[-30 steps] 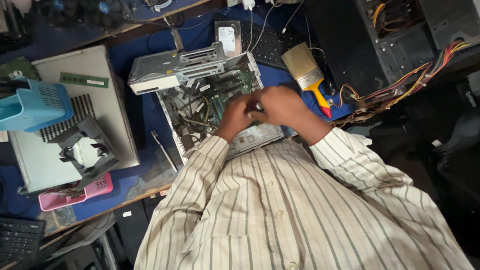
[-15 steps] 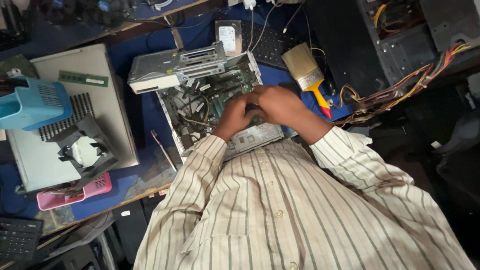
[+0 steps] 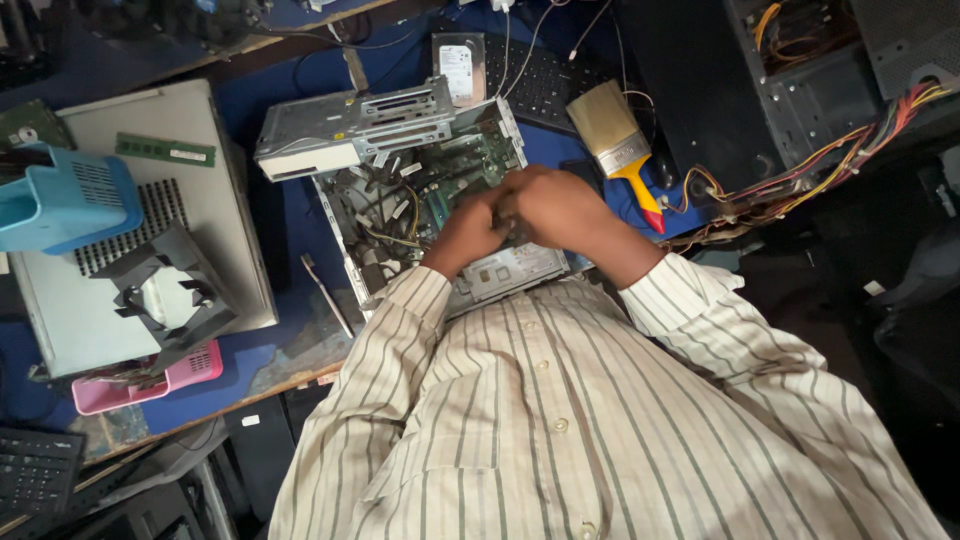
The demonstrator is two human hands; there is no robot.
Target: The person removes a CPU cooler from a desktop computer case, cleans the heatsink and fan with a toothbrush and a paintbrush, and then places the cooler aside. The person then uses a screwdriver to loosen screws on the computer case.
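Observation:
An open desktop computer case (image 3: 400, 200) lies on the blue-topped bench, showing its green board (image 3: 462, 165) and loose cables. A grey metal drive cage (image 3: 350, 125) sits across its far side. My left hand (image 3: 465, 235) and my right hand (image 3: 560, 210) meet over the near right part of the case, fingers curled in against each other. Something small and dark sits between them, and I cannot make out what it is or which hand grips it. Both sleeves are striped cream.
A wide paintbrush (image 3: 620, 150) with a yellow and red handle lies right of the case, and a screwdriver (image 3: 325, 293) lies to its left. Further left are a beige case panel (image 3: 140, 215), a black fan shroud (image 3: 165, 290) and a blue plastic bin (image 3: 60, 195). A hard drive (image 3: 458, 68) and keyboard (image 3: 545, 85) lie beyond. A tower with coloured wires (image 3: 800, 170) stands right.
My two hands have stayed pressed together over the case, shifting only slightly. The view has drifted a little.

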